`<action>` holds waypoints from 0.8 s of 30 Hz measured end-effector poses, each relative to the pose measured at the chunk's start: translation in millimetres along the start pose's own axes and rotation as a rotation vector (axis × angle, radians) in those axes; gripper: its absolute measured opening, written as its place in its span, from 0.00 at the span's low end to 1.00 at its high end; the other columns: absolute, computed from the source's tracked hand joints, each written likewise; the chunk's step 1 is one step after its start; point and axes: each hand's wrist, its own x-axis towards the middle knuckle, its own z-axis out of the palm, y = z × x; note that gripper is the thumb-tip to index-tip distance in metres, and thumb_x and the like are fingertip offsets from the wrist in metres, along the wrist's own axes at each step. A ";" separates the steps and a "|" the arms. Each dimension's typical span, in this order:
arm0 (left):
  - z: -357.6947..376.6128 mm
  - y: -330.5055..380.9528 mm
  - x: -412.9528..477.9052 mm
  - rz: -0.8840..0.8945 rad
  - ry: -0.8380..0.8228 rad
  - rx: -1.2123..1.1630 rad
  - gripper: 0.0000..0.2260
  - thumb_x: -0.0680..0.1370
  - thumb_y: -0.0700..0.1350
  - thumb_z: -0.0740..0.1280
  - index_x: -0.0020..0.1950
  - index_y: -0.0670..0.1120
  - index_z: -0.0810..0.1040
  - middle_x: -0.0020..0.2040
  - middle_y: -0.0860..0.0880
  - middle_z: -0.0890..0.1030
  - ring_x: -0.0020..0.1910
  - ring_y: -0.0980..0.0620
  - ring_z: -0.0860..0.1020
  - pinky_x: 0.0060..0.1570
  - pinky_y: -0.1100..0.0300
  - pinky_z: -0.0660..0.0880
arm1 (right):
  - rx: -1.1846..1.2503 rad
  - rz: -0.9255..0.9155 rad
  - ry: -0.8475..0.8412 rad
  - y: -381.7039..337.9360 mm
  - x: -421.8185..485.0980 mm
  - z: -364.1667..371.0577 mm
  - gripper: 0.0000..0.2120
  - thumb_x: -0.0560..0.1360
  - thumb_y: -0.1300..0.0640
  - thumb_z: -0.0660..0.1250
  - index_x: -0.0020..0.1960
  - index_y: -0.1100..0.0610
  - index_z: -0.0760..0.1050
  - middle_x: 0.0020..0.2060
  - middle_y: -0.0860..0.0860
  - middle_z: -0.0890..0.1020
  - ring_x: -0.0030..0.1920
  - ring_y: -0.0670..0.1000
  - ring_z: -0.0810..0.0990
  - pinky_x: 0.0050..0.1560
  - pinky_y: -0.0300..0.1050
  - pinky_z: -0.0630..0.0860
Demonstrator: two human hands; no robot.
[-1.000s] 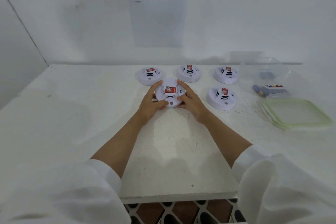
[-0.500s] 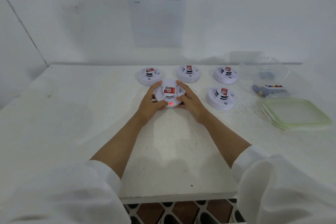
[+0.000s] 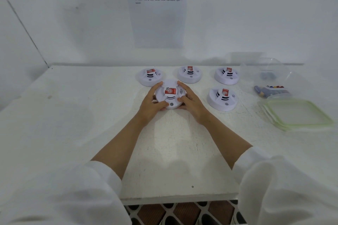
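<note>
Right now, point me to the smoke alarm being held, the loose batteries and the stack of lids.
held smoke alarm [image 3: 170, 91]: head view, on its red label.
batteries [image 3: 268, 91]: head view, on the middle of the pile.
stack of lids [image 3: 300, 113]: head view, on the top lid's flat middle.

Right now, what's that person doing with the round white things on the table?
A person grips one white smoke alarm with both hands at the table: the left hand and right hand have fingers curled round its sides. Four more alarms sit nearby, untouched. A clear tub of what look like batteries stands at the right.
</note>
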 end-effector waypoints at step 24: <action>-0.3 2.4 -2.1 -0.012 0.004 0.025 0.28 0.74 0.37 0.68 0.71 0.53 0.63 0.61 0.50 0.72 0.52 0.52 0.76 0.45 0.63 0.79 | -0.046 -0.018 0.024 2.2 1.0 0.5 0.24 0.78 0.65 0.57 0.71 0.50 0.61 0.67 0.53 0.71 0.63 0.54 0.74 0.61 0.56 0.75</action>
